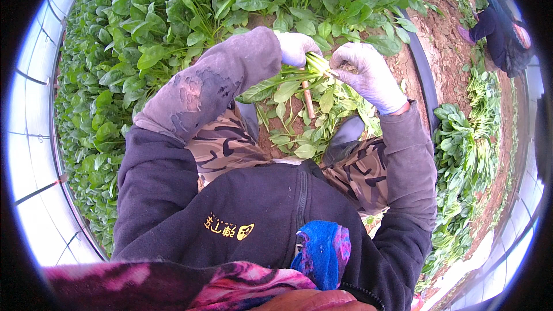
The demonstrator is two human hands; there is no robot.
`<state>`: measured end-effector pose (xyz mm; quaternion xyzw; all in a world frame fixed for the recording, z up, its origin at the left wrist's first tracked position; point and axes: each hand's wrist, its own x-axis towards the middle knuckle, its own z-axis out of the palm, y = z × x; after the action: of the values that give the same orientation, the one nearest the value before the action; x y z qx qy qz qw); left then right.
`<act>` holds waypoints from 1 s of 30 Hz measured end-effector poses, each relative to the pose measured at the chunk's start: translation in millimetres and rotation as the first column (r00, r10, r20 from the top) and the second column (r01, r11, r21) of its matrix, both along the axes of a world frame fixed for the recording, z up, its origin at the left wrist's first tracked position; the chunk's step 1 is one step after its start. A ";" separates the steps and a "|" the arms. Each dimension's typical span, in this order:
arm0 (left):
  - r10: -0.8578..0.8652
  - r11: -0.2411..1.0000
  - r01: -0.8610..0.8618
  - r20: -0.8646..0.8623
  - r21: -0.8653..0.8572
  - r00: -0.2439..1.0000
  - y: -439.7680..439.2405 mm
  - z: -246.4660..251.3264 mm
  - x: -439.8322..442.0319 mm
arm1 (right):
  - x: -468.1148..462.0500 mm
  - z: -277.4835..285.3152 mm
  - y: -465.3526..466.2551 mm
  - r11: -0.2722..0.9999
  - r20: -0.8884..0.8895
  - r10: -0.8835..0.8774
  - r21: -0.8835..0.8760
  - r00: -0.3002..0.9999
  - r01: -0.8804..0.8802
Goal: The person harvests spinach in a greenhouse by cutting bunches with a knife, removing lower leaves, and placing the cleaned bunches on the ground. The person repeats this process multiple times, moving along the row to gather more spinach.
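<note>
My left hand (297,48), in a thin whitish glove, is closed around the stems of a small bunch of leafy greens that look like spinach (316,64). The leaves trail down and to the left beneath my forearm. At the root end of the bunch is my right hand (365,71), gloved as well, its thumb and forefinger curled together at the stem tips. Whether they pinch a piece there is too small to tell. Below the bunch, a wooden tool handle (308,99) lies among loose leaves (306,149) between my boots; its other end is hidden.
Dense leafy plants (142,30) grow ahead and to the left. A black hose or strip (421,65) runs along the soil at right. Beyond it lie rows of cut greens (466,147). Another person (497,30) crouches at the upper right. Pale greenhouse sheeting (32,116) borders the left.
</note>
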<state>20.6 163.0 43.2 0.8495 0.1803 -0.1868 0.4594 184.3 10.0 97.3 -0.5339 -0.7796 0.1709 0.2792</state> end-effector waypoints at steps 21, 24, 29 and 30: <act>0.363 0.644 -0.060 0.237 -0.763 0.901 38.2 -15.7 -14.5 | 45.2 8.8 -32.0 0.868 -0.039 -0.439 -0.276 0.898 0.413; 0.314 0.692 -0.045 0.245 -0.721 0.917 33.4 -10.8 -12.0 | 34.2 9.1 -22.6 0.919 -0.219 -0.392 -0.144 0.894 0.368; 0.177 0.737 0.008 0.204 -0.675 0.963 21.6 -2.7 -0.7 | 11.3 10.9 -12.7 0.938 -0.364 -0.346 -0.116 0.865 0.326; 0.163 0.755 0.030 0.232 -0.655 0.959 17.9 -3.7 3.1 | 7.8 10.4 -11.1 0.943 -0.361 -0.331 -0.096 0.872 0.319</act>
<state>23.7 180.9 39.5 0.6466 0.0690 -0.1015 0.7529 192.1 -1.1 107.7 -0.6198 -0.6086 0.2327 0.4374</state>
